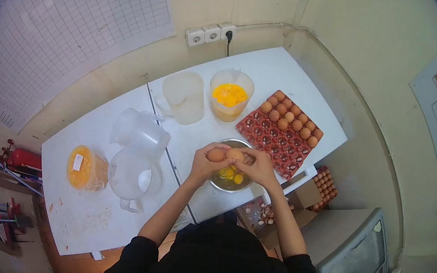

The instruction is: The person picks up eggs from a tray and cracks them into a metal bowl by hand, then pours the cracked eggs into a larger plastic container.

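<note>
Both hands are together over a metal bowl (pixel 214 184) that holds raw egg, with several yolks showing. In my left hand (pixel 202 165) sits a brown egg (pixel 216 155). A second, lighter brown egg (pixel 235 154) is between the fingertips of both hands. My right hand (pixel 261 168) grips it from the right; another rounded, shell-like thing shows partly under those fingers, too hidden to tell. Just beyond the bowl, to the right, lies a red egg tray (pixel 261 132), with brown eggs (pixel 289 116) in its far rows and bare cups nearer me.
A plastic jug (pixel 228 112) of yolks stands behind the bowl, beside an empty jug (pixel 184 98). More clear jugs (pixel 139 133) and a tub of orange-yellow contents (pixel 88 168) are at left. Below right are a cardboard box (pixel 304 194), eggshells (pixel 267 214) and another egg tray (pixel 324 187).
</note>
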The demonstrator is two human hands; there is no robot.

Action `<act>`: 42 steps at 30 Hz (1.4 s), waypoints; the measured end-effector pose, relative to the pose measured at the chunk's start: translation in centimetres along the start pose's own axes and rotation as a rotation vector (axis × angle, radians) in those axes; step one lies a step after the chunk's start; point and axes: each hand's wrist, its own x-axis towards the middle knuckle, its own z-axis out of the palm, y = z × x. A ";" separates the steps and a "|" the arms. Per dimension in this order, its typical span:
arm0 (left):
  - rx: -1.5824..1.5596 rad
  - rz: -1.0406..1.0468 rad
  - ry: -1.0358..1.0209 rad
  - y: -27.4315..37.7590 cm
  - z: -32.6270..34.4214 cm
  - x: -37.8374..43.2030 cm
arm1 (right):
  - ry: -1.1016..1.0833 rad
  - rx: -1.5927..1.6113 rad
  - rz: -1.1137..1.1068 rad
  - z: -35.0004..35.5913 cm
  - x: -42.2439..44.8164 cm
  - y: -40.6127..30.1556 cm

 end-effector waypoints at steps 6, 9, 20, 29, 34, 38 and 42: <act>0.142 0.141 0.082 -0.4 0.6 -0.4 | 0.087 -0.130 -0.114 0.3 -0.1 -0.4; 0.170 0.182 0.114 -0.6 0.9 -0.7 | 0.104 -0.132 -0.136 0.3 0.0 0.2; 0.078 0.078 -0.015 -0.1 -0.1 -0.3 | 0.066 -0.110 -0.124 0.1 -0.1 0.0; 0.141 0.175 0.124 -0.1 0.9 -0.7 | 0.117 -0.118 -0.258 0.4 0.0 0.1; 0.372 0.450 0.076 1.3 -1.0 -0.4 | 0.018 -0.252 -0.452 -0.6 -0.4 -0.8; 0.485 0.662 -0.059 3.2 -2.7 -0.2 | 0.006 -0.551 -0.586 -1.5 -1.2 -1.4; 0.616 0.689 -0.148 3.2 -2.4 -0.4 | -0.007 -0.568 -0.551 -1.5 -1.7 -0.6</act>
